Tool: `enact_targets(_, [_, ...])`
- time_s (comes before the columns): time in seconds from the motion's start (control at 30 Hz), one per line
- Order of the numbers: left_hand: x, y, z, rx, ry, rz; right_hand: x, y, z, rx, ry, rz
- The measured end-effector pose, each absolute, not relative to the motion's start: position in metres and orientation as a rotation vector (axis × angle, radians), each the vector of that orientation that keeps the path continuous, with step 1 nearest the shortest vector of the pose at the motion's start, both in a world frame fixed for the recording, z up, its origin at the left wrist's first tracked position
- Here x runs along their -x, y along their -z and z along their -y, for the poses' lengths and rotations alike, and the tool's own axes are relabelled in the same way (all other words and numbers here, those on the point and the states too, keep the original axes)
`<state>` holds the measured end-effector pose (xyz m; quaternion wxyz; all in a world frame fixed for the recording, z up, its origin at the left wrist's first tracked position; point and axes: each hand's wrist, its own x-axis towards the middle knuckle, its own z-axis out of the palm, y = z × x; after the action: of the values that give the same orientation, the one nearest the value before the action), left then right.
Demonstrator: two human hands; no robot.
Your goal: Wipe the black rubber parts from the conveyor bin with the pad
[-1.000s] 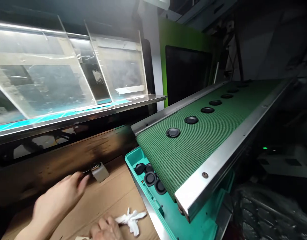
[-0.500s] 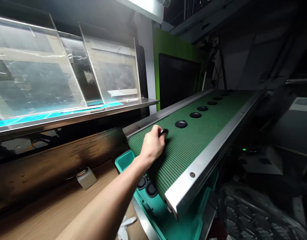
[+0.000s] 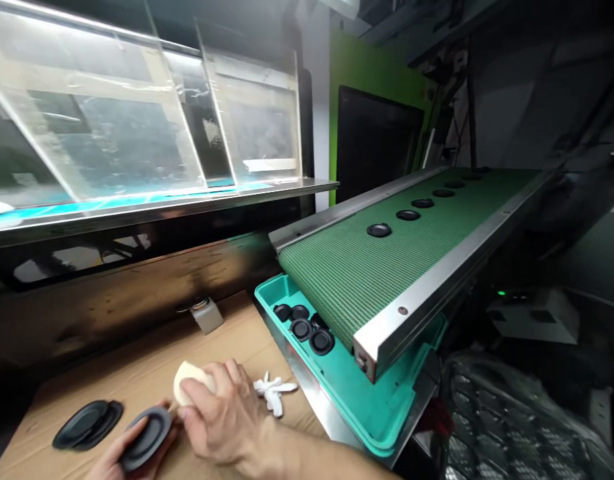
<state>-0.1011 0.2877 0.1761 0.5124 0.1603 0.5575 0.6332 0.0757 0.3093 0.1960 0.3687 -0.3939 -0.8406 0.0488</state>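
Note:
Low over the cardboard, my left hand (image 3: pixel 114 460) grips a round black disc-shaped part (image 3: pixel 147 437) with a raised rim, its face tilted toward me. Beside it, my right hand (image 3: pixel 224 413) is closed around a cream-coloured pad (image 3: pixel 187 381) with a rounded edge, held close to the disc's upper right edge. Whether the pad touches the disc cannot be made out. Left of my hands, a few more black discs (image 3: pixel 87 425) lie overlapping on the cardboard (image 3: pixel 151 363). A crumpled white item (image 3: pixel 274 393) rests just right of my right hand.
A green conveyor belt (image 3: pixel 357 273) with metal side rails carries several black discs (image 3: pixel 379 230). Under its near end sits a teal bin (image 3: pixel 371 420) holding several discs (image 3: pixel 321 341). A small white bottle (image 3: pixel 207 315) stands behind my hands. Clear panels (image 3: pixel 261 120) lean on a shelf at left.
My left hand has left the belt with a black disc and is now low at the left. My right hand has come into view holding the cream pad. The view has shifted.

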Motion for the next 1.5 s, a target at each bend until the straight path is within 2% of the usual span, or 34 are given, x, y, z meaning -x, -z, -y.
enact_targets(0.17, [0.067, -0.184, -0.279, -0.299, -1.483, -0.773, -0.064, -0.187, -0.294, 0.839, -0.284, 2.125])
enact_targets(0.33, [0.066, -0.18, -0.274, -0.232, -1.528, -0.578, -0.054, -0.176, -0.292, 0.826, -0.361, 2.132])
enact_targets(0.67, [0.084, -0.169, -0.277, -0.197, -1.421, -0.67, -0.04, -0.171, -0.28, 0.839, -0.27, 2.263])
enact_targets(0.8, [0.083, -0.169, -0.277, -0.2, -1.418, -0.599, -0.035, -0.173, -0.282, 1.036, -0.203, 2.179])
enact_targets(0.9, [0.084, -0.167, -0.278, -0.204, -1.382, -0.563, -0.035, -0.17, -0.284, 0.987, -0.182, 2.216])
enact_targets(1.5, [0.081, -0.165, -0.279, -0.219, -1.44, -0.626, -0.038, -0.168, -0.291, 1.099, -0.158, 2.195])
